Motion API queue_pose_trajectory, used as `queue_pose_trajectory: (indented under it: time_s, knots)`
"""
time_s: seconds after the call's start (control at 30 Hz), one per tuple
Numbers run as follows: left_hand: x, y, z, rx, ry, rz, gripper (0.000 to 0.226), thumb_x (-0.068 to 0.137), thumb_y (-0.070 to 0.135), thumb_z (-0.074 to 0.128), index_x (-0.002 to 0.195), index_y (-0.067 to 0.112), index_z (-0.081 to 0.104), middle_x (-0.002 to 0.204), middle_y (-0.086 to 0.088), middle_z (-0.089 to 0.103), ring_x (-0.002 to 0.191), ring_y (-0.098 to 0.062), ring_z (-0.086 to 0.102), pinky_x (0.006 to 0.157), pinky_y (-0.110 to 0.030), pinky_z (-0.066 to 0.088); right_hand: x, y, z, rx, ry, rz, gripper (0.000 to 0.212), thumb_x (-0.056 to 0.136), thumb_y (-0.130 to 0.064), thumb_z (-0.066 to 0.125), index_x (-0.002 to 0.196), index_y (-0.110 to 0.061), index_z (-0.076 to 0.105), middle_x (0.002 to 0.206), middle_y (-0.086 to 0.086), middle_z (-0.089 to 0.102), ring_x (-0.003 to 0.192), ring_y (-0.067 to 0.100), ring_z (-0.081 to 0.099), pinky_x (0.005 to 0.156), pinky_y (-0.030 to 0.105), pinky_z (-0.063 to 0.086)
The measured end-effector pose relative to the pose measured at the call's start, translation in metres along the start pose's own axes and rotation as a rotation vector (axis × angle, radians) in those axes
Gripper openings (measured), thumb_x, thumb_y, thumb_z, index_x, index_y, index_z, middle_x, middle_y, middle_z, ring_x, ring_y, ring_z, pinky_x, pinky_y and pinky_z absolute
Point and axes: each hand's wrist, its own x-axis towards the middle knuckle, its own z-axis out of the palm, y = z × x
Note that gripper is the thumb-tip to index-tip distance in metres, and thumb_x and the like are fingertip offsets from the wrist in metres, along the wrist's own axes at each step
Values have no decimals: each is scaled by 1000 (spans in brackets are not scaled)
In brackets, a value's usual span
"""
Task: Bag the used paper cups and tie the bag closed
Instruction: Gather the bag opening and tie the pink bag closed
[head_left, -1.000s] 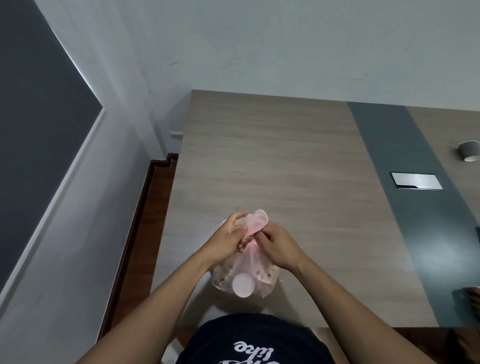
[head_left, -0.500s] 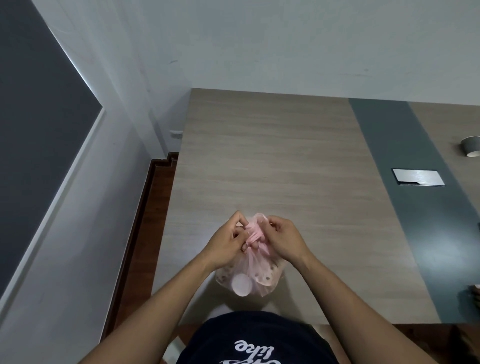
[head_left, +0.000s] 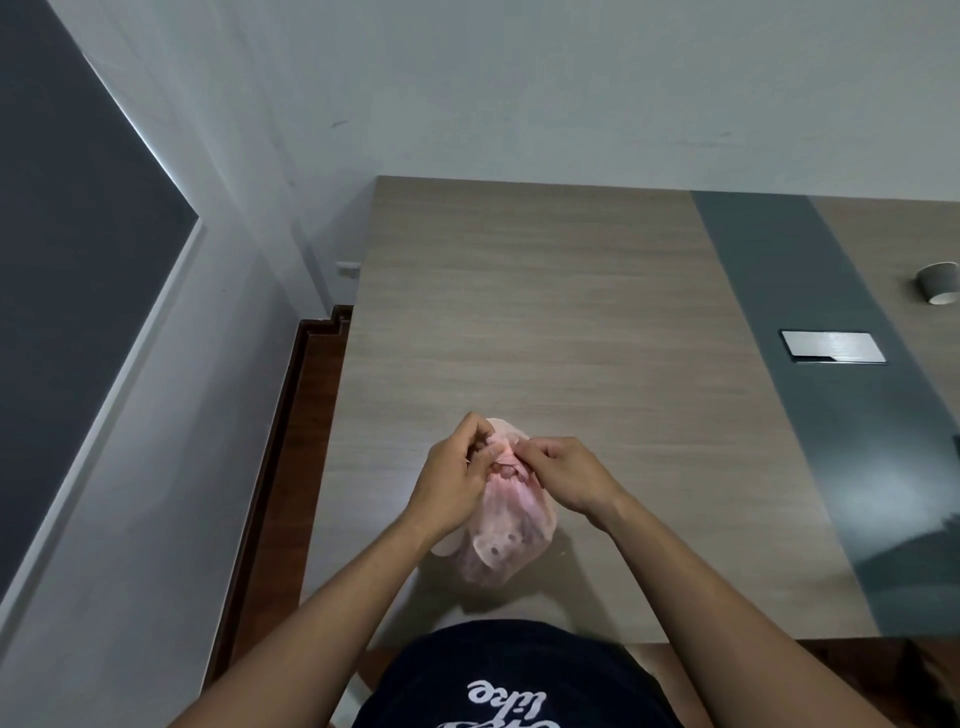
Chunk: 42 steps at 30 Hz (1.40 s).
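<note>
At the near edge of the tabletop (head_left: 519, 312) sits a bulging pink plastic bag (head_left: 501, 545), and both hands are up at its top: left hand (head_left: 452, 483) and right hand (head_left: 566, 478) each have a grip pinched tight on the gathered neck. One grey paper cup (head_left: 939, 283) lies far off right.

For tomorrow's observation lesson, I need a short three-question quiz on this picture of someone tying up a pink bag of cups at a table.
1. True or false: the left hand and right hand both pinch the neck of the pink bag.
2. Where is the grey cup? A) inside the bag B) far right on the table C) on the floor
3. What does the bag rest on?
Key: 1 true; 2 B; 3 the table.
</note>
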Motion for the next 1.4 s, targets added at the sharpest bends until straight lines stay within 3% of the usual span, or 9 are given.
queue_pose_trajectory:
  time_s: [0.2,0.47,0.57,0.7,0.8,0.9,1.03,1.23,1.4]
  knots:
    - [2,2,6,100,88,43,13,111,18,62,102,27,59,100,12,71,94,-5,69,80,-36,63,-10,-19,3,61,-162,56,75,101,-77,43,82,-17,83,95,-6,83,100,2,74,103,25,50]
    - [4,1,7,31,96,-161,9,113,23,60,105,23,55,94,2,71,86,-17,69,79,-44,62,-9,-18,-1,87,-195,36,65,107,-61,38,66,-16,63,72,-3,63,73,14,50,81,35,40]
    - [5,-5,6,62,105,-248,9,111,17,60,104,22,55,93,1,70,84,-18,67,77,-45,61,-7,-13,3,115,-201,43,55,106,-46,37,96,-4,72,89,8,75,79,15,57,86,38,47]
    - [6,-7,2,79,66,-310,7,112,20,59,106,17,56,89,2,66,79,-16,60,68,-34,49,-5,-2,2,97,-164,7,21,102,-30,54,117,-16,61,91,2,70,84,14,63,90,41,52]
    - [11,-7,-5,-39,-28,-414,7,112,20,58,111,13,57,86,-1,72,76,-17,62,65,-33,48,-8,5,-1,79,-260,-115,37,94,-24,66,129,-32,59,97,5,75,85,9,63,87,28,49]
    - [16,-11,-10,-426,-128,-548,17,104,-6,51,103,11,55,72,-8,65,63,-18,52,56,-28,39,-10,2,-4,9,-280,-269,48,100,-18,71,139,-43,61,103,3,72,80,6,55,81,19,48]
    - [18,-13,-18,-645,-236,-605,24,105,-14,48,104,9,55,83,-13,62,64,-15,51,51,-24,37,-7,-3,-2,-6,-199,-323,35,100,-34,75,132,-49,73,107,-15,74,73,10,51,76,22,46]
    - [16,-18,-23,-726,-254,-621,25,108,-12,46,105,11,54,77,-11,64,65,-15,55,62,-25,43,-4,-3,3,33,-80,-323,15,98,-39,76,110,-39,85,115,-10,77,119,7,66,109,34,52]
    - [14,-26,-18,-702,-147,-584,13,113,2,57,103,10,55,83,-15,71,69,-17,62,70,-27,54,-2,7,2,73,-91,-242,23,106,-42,65,102,-28,82,108,-9,80,108,10,73,104,37,55]
